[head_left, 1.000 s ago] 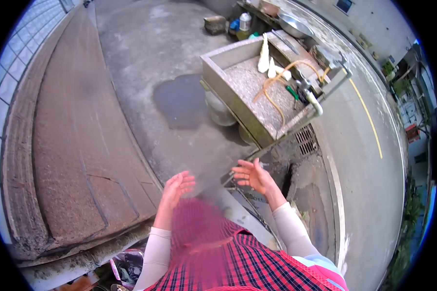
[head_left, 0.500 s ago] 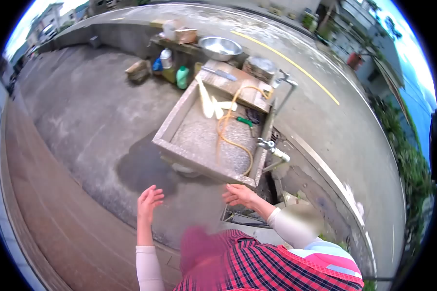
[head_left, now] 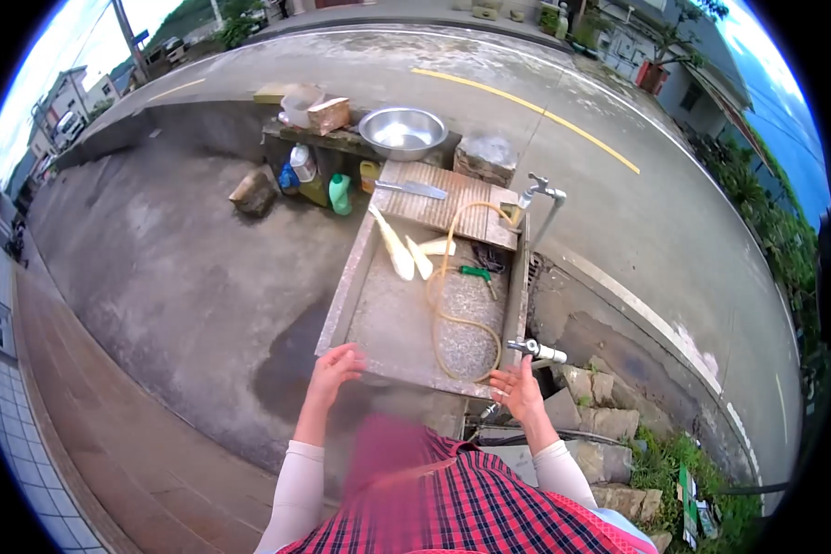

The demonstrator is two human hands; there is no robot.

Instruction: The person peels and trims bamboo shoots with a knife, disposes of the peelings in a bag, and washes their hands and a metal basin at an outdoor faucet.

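My left hand (head_left: pixel 338 365) is at the near left corner of a stone sink (head_left: pixel 415 373), its fingers loosely stretched and holding nothing. Whether it touches the rim I cannot tell. By the near right corner, my right hand (head_left: pixel 521 390) is open with spread fingers, just below a tap (head_left: pixel 537 350). Inside the sink lie several pale, tapered vegetables (head_left: pixel 399 251), apparently peeled bamboo shoots. An orange hose (head_left: pixel 463 320) loops over the sink floor, with a green-handled spray nozzle (head_left: pixel 476 273) beside it. A broad-bladed knife (head_left: pixel 414 189) rests on the ridged board (head_left: pixel 471 205) across the far end.
Behind the board stands a metal basin (head_left: pixel 403 129), with a stone block (head_left: pixel 486 159) to its right. A second tap (head_left: pixel 543 189) rises at the far right corner. Left of the sink are a green bottle (head_left: pixel 340 194) and a rock (head_left: pixel 254 192). Stone steps (head_left: pixel 609 420) lie at right.
The view has shifted closer to the sink. My left hand has come up to its near left corner and my right hand to the near right corner, its fingers now spread.
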